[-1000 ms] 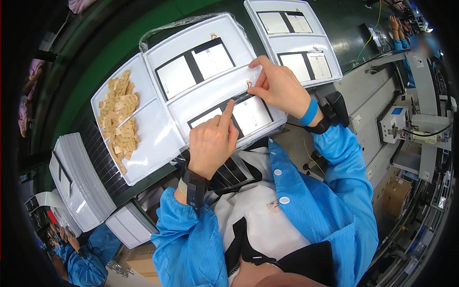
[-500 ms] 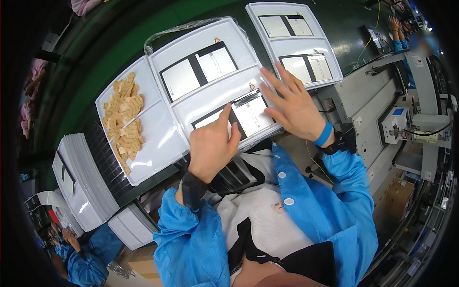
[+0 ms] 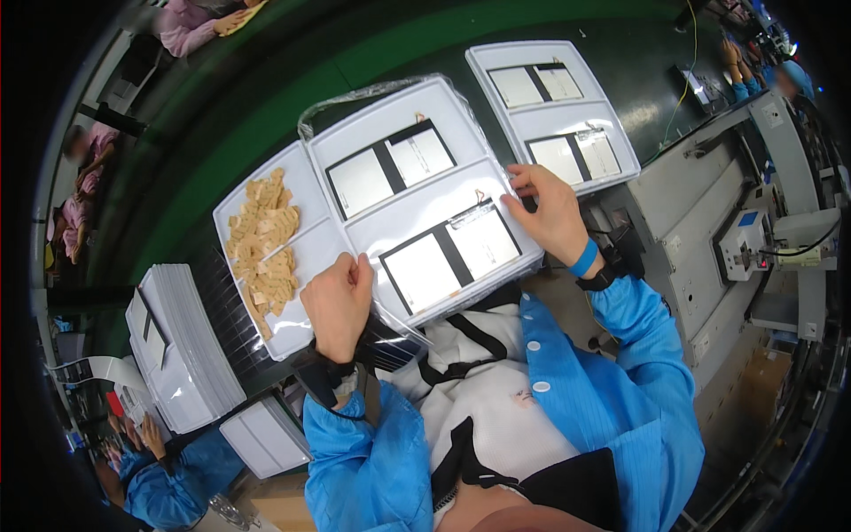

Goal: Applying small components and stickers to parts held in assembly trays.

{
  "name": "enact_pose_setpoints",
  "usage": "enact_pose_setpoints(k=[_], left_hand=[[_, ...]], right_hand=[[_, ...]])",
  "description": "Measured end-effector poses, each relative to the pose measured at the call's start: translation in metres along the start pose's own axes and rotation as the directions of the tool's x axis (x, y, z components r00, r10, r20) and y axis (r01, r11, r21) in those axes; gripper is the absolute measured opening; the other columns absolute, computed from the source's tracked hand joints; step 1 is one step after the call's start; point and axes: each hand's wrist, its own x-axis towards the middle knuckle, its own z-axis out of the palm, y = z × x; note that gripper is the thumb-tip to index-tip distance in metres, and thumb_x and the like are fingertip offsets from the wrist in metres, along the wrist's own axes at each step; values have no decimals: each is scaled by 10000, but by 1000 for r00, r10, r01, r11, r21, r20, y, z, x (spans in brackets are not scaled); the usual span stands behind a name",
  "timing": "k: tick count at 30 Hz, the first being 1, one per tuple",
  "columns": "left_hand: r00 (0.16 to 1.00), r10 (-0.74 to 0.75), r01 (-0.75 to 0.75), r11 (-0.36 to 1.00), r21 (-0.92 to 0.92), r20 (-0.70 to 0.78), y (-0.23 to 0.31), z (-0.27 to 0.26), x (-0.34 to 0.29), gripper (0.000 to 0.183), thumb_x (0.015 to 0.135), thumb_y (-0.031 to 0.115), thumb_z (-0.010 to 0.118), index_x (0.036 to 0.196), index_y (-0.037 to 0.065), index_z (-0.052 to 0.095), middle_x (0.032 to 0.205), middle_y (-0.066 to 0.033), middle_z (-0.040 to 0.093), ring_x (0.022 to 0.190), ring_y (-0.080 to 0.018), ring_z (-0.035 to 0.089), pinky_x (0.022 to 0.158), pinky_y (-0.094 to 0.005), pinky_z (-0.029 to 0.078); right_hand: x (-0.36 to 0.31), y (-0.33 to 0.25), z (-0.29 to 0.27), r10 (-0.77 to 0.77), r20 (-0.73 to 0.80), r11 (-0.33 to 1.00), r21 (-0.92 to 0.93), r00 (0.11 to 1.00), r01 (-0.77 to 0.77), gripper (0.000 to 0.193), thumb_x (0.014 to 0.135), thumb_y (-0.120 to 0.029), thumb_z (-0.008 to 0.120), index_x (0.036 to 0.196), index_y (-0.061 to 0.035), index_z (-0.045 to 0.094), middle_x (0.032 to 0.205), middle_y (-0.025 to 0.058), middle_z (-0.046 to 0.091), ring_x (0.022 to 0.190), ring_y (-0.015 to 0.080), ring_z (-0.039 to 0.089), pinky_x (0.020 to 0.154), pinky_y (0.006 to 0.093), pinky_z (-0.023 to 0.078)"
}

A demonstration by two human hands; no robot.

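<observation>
A white plastic tray [image 3: 355, 232] lies in front of me, split into two compartments. In each is a flat display panel with a black border, the far panel [image 3: 391, 168] and the near panel [image 3: 450, 255]. At the tray's left edge is my left hand [image 3: 339, 306], its thumb and forefinger pinched on the rim. My right hand [image 3: 554, 217] curls around the right edge, thumb on the inner side; its other fingertips are partly hidden. Neither hand touches a panel.
Left of the tray, another white tray [image 3: 310, 253] holds a heap of tan paper pieces [image 3: 263, 235]. A third tray [image 3: 558, 115] with two panels stands at the far right. Stacked white trays [image 3: 186, 346] stand at lower left. Machinery [image 3: 740, 244] is at right; co-workers sit around.
Both hands have left the near panel. The left moved left to the tray's left edge, the right to its right edge. The whole view has shifted, with trays lower in it.
</observation>
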Motion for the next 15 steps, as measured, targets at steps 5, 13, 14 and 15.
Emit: enact_pose_setpoints(k=[5, 13, 14, 15], left_hand=[[981, 61, -101, 971, -217, -183, 40, -38, 0, 325, 976, 171, 732, 736, 13, 580, 588, -145, 591, 496, -294, 593, 503, -389, 444], [949, 302, -312, 880, -359, -85, 83, -27, 20, 224, 1047, 193, 669, 899, 29, 631, 676, -136, 626, 573, -304, 630, 571, -411, 471], [948, 305, -316, 876, -363, -90, 85, -23, 24, 224, 1047, 193, 669, 899, 29, 631, 676, -136, 626, 573, -304, 630, 571, -411, 471], [960, 274, -273, 869, -412, -59, 86, -17, 28, 202, 1046, 194, 667, 929, 33, 639, 682, -127, 630, 572, -303, 631, 578, -411, 478]], right_hand=[[4, -8, -5, -123, -123, 992, -3, 985, 124, 189, 936, -30, 740, 1048, 5, 592, 1222, 190, 723, 996, 284, 747, 842, 342, 610], [45, 33, -102, 156, -72, 786, 613, 985, -80, 443, 1024, -67, 713, 1446, 15, 606, 1192, 104, 761, 1036, 113, 703, 915, 248, 558], [50, 46, -117, 153, -76, 791, 607, 985, -76, 443, 1024, -67, 713, 1446, 15, 606, 1192, 104, 761, 1036, 113, 703, 915, 248, 558], [56, 59, -129, 155, -132, 812, 582, 979, -50, 442, 1029, -88, 712, 1451, 10, 621, 1196, 102, 763, 1042, 113, 705, 915, 250, 561]])
